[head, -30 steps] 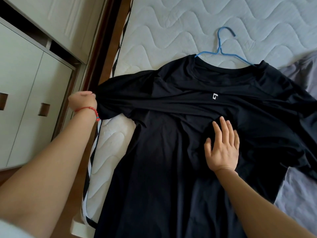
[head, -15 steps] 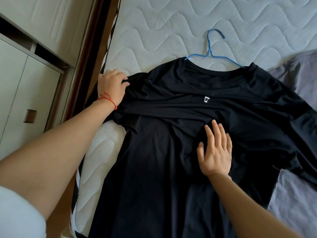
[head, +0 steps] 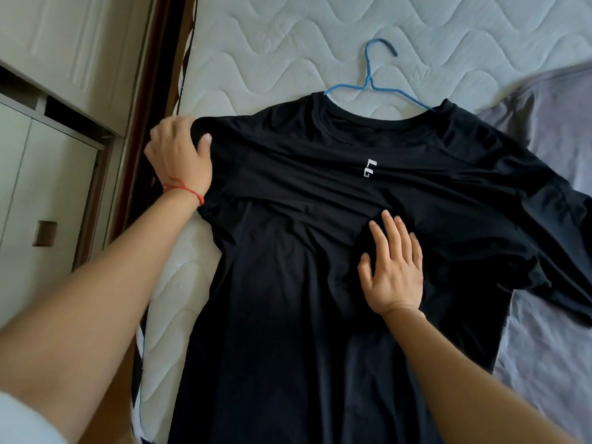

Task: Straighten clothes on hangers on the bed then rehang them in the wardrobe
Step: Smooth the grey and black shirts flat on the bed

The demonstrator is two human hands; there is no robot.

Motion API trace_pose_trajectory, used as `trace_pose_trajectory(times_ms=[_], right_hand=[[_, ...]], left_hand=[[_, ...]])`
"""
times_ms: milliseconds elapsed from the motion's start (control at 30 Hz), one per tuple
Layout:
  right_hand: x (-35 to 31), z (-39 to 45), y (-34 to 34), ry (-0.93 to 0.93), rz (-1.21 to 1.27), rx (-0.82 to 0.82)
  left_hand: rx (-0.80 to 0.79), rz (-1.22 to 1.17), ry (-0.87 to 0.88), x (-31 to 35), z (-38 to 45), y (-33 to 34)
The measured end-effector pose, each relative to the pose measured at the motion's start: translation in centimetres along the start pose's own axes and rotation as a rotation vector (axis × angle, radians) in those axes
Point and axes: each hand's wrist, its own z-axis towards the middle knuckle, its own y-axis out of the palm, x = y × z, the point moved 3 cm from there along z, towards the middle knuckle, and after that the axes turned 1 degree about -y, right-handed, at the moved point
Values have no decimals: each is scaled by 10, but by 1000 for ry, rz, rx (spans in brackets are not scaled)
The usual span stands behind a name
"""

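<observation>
A black T-shirt (head: 288, 315) with a small white chest logo lies face up on the white quilted mattress (head: 288, 52). A blue hanger (head: 371, 81) sits inside its neck, hook pointing to the far side of the bed. My left hand (head: 179, 155), a red string at the wrist, grips the shirt's left shoulder and sleeve near the mattress edge, thumb on top of the cloth. My right hand (head: 392, 267) lies flat with spread fingers on the creased chest fabric below the logo.
A white wardrobe (head: 48, 187) with recessed handles stands left of the bed beyond a dark wooden bed frame (head: 141, 139). A grey garment or sheet (head: 551, 363) lies under the shirt's right side. Bare mattress shows beyond the hanger.
My left hand went from the sleeve end off the bed edge up onto the shirt's left shoulder and grips it there. My right hand has stayed flat on the chest.
</observation>
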Motion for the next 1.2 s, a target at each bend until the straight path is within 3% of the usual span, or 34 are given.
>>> trace_pose_trajectory(times_ms=[133,367,533,700,867,933,1067,1200], right_hand=[[-2,0,-5,7,23,-36],[7,-22,-33,3,234,-143],[42,-106,-56,274,145,-5],[60,-197,-65,586,200,-70],[59,-236,-64,915,540,-110],[58,-242,-66,945,600,-140],[72,-260,-81,1042,600,36],[88,-291,-78,1144,570,-28]], left_hand=[[57,-184,91,-7,-82,-14],[-291,-270,-141,-31,-215,-18],[-404,-269,-315,-36,-248,-31],[-562,-214,-438,-49,-269,-36],[-624,-263,-555,-64,-305,-39],[-609,-303,-565,-72,-321,-43],[-475,-343,-599,-94,-344,-57],[-561,-263,-583,-111,-372,-59]])
